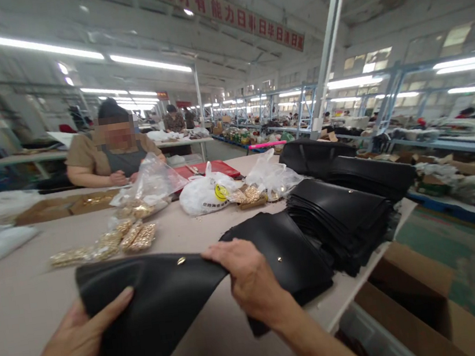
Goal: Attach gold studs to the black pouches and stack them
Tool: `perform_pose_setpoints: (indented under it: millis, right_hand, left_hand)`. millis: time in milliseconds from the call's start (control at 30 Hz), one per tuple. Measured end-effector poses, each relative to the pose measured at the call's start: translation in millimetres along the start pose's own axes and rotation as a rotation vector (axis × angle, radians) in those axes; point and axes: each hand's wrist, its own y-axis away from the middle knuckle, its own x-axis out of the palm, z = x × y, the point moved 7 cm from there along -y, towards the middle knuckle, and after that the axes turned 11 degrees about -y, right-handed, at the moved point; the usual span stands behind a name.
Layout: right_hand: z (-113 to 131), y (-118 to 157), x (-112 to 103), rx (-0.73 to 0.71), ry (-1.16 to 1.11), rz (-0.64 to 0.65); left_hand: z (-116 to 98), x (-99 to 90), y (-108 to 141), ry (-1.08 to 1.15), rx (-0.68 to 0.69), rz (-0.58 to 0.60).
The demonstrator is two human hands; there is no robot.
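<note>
A black leather-like panel (158, 305) with a small gold metal piece (181, 261) near its upper edge is held above the table. My left hand (78, 345) grips its left side, thumb on top and fingers beneath. At the panel's upper right corner, my right hand (247, 273) is closed on the edge. Just right of that hand lies a pile of similar black panels (273, 249), the top one bearing a gold piece (279, 259). Behind it sits a taller stack of black panels (340, 205).
Clear bags of gold pieces (138, 236), a white plastic bag (206, 191) and shallow cardboard boxes (44, 210) stand on the pale table (8, 301). Across it sits a person (105, 149). Open cartons (414, 289) stand beside the table's right edge.
</note>
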Motion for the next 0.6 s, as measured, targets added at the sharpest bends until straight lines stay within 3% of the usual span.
perform_pose_setpoints:
  millis: [33,67,200,267,333,400,467,600]
  right_hand:
    - [-1.7,-6.7,-19.3,-0.027,0.059,-0.031]
    - [-3.5,-11.3,-38.4,-0.058,0.116,-0.059]
    - [-15.9,-5.1,-108.4,-0.163,0.344,-0.167]
    - [-25.2,9.6,-134.1,-0.170,0.426,-0.190]
    - [-32.4,26.7,-151.4,-0.156,0.469,-0.188]
    - [-35.1,42.2,-158.8,-0.125,0.504,-0.178]
    - [-36.6,54.0,-153.2,-0.052,0.552,-0.127]
    - [-45.9,76.5,-108.7,0.067,0.637,0.132]
  left_hand:
    - [-3.6,20.2,-3.1,0.115,-0.076,0.092]
    - [-15.3,39.5,-5.4,0.232,-0.052,0.155]
    - [-69.3,111.9,-2.0,0.512,0.264,0.363]
    - [-77.3,144.6,5.0,0.569,0.332,0.458]
    - [-70.2,172.0,10.9,0.562,0.317,0.520]
    - [-52.6,192.8,13.3,0.494,0.251,0.561]
    - [-30.9,207.5,11.2,0.388,0.165,0.609]
    - [9.6,220.0,2.0,0.189,0.048,0.681]
